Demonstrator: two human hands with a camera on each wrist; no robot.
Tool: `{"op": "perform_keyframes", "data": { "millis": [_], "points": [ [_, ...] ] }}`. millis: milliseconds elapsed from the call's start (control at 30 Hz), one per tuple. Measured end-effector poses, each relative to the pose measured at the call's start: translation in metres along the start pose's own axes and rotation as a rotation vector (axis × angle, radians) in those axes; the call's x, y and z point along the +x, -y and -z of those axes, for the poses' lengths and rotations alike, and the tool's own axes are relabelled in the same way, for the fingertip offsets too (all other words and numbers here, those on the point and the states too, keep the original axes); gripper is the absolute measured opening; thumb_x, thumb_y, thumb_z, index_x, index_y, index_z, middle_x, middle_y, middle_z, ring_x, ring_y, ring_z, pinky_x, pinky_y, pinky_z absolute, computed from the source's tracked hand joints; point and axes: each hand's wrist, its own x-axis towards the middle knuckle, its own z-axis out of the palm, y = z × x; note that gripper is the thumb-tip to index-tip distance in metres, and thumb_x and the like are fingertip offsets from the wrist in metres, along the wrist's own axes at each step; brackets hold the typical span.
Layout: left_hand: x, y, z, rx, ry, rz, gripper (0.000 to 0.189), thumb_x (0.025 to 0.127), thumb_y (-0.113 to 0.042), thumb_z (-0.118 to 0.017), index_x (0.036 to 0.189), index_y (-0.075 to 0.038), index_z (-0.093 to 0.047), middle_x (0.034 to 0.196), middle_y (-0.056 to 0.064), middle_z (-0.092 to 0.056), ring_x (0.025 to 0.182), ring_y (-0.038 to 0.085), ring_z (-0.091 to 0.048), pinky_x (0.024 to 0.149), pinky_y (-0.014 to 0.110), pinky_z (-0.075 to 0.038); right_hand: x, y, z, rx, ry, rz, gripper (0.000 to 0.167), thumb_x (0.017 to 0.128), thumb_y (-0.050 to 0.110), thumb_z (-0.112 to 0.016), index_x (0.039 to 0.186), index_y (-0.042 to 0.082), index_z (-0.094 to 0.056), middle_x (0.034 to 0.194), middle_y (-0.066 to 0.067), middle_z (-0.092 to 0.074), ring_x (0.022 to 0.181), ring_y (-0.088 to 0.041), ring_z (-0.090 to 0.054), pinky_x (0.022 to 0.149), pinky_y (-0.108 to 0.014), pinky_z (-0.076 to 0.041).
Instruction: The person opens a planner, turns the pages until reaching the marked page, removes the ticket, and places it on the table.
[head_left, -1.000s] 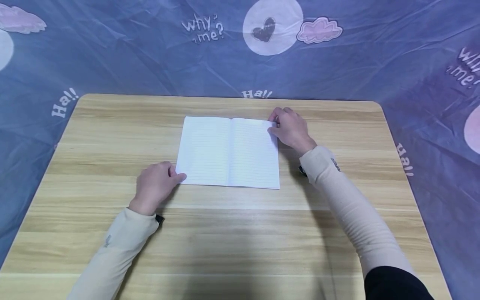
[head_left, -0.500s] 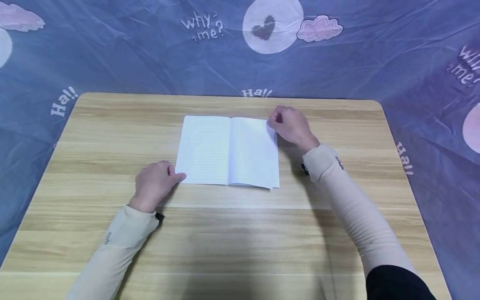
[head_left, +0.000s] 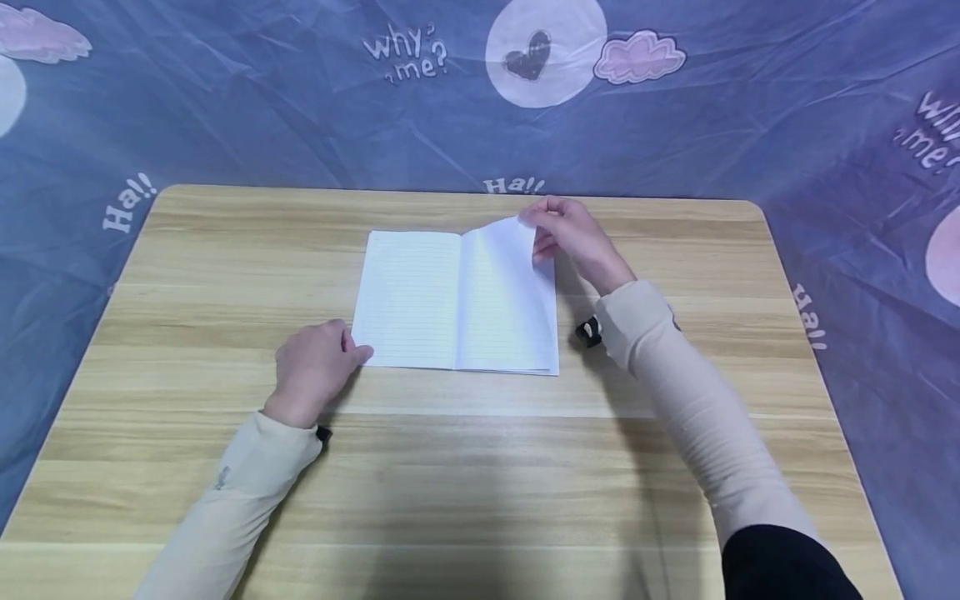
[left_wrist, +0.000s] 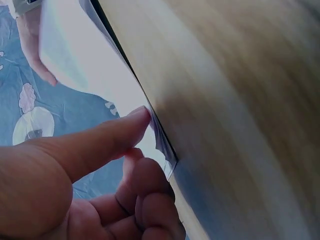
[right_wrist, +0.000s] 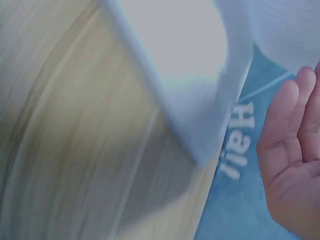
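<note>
An open notebook (head_left: 408, 300) with white ruled pages lies on the wooden table, spine running away from me. At its near left corner my left hand (head_left: 315, 367) holds the edge, the thumb (left_wrist: 125, 130) flat on the paper and the other fingers curled at the corner in the left wrist view. My right hand (head_left: 577, 237) pinches the far right corner of a right-hand page (head_left: 504, 254), which is lifted and curves up from the pages below. In the right wrist view the raised sheet (right_wrist: 295, 25) runs to the fingertips, over the notebook's corner (right_wrist: 195, 120).
The wooden table (head_left: 450, 483) spreads around the notebook, its far edge a short way beyond it. A blue printed cloth (head_left: 300, 108) hangs behind and at the sides. A small black device (head_left: 588, 332) sits under the right wrist.
The right hand first bent a page inward at the far right corner. Now it has raised that corner up and slightly left, fingers spread beneath. The left hand stays at its corner.
</note>
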Motion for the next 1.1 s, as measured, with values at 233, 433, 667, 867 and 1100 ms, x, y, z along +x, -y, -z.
{"op": "perform_keyframes", "data": {
  "millis": [233,433,667,867,1100],
  "points": [
    [-0.001,0.002,-0.001,-0.027,-0.015,-0.006,0.031,0.100,-0.027,-0.079,0.080,-0.011,-0.061,0.072,0.005,-0.059,0.071,0.028,-0.059,0.065,0.046,-0.046,0.005,0.006,-0.017,0.308,0.106,-0.069,0.013,0.115,0.011,-0.052,0.119,0.001,-0.058,0.078,-0.015,-0.076,0.065,-0.023,-0.077,0.066,-0.037,-0.064],
    [-0.004,-0.002,0.002,-0.076,-0.112,-0.047,0.029,0.108,-0.030,-0.068,0.091,-0.006,-0.067,0.074,0.008,-0.063,0.070,0.031,-0.061,0.062,0.048,-0.046,0.006,0.009,-0.030,0.411,0.194,-0.082,0.020,0.117,0.010,-0.045,0.117,-0.001,-0.062,0.091,-0.020,-0.079,0.077,-0.032,-0.080,0.071,-0.041,-0.065],
    [-0.014,-0.029,0.008,-0.319,-0.295,-0.218,0.043,0.111,-0.042,-0.061,0.100,-0.003,-0.074,0.070,0.004,-0.061,0.063,0.025,-0.057,0.066,0.044,-0.044,0.003,0.009,-0.038,0.438,0.237,-0.079,0.018,0.116,0.009,-0.044,0.109,0.003,-0.059,0.095,-0.019,-0.079,0.080,-0.033,-0.080,0.075,-0.043,-0.065],
    [-0.022,-0.051,0.010,-0.429,-0.362,-0.305,0.028,0.096,-0.035,-0.079,0.096,-0.007,-0.076,0.068,0.000,-0.062,0.061,0.017,-0.058,0.063,0.034,-0.045,0.002,0.008,-0.043,0.446,0.248,-0.073,0.018,0.116,0.008,-0.044,0.109,0.003,-0.059,0.100,-0.019,-0.079,0.083,-0.034,-0.081,0.077,-0.043,-0.065],
    [-0.021,-0.052,0.008,-0.411,-0.458,-0.294,0.008,0.093,-0.010,-0.072,0.085,-0.007,-0.075,0.068,0.000,-0.065,0.059,0.016,-0.060,0.063,0.032,-0.045,0.003,0.006,-0.044,0.369,0.261,-0.050,0.016,0.116,0.008,-0.045,0.109,0.004,-0.059,0.107,-0.017,-0.077,0.091,-0.032,-0.080,0.083,-0.042,-0.064]
  ]
}}
